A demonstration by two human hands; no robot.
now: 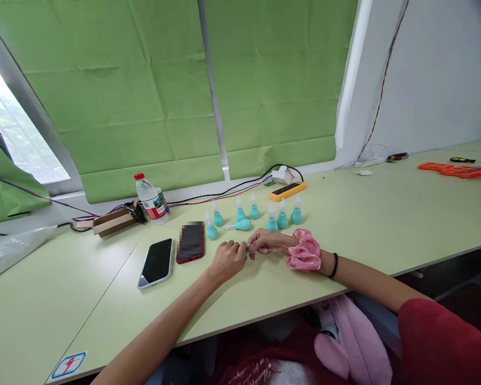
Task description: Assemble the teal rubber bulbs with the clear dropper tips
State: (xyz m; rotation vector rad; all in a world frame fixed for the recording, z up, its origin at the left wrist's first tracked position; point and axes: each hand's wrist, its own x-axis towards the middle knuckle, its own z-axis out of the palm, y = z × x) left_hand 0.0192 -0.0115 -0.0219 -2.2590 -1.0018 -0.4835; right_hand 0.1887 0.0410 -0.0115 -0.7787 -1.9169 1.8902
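Observation:
My left hand point(229, 261) is closed, fingers curled round a small bulb aspirator point(246, 255); only a sliver of teal and a clear bit show between my hands. Meeting it from the right, my right hand point(266, 242) pinches the clear tip of that piece. Just beyond my hands, several teal bulb aspirators point(282, 220) with clear nozzles stand upright on the table point(336, 230). One more aspirator point(242, 224) lies on its side among them, its nozzle pointing left. A pink scrunchie point(303, 251) circles my right wrist.
Left of my hands lie a phone in a pale case point(156, 263) and a phone in a red case point(191, 242). Behind them stand a water bottle point(151, 200) and an open cardboard box point(114, 222). A yellow-edged power strip point(287, 191) and cables run along the wall. Orange pieces point(457, 170) lie far right.

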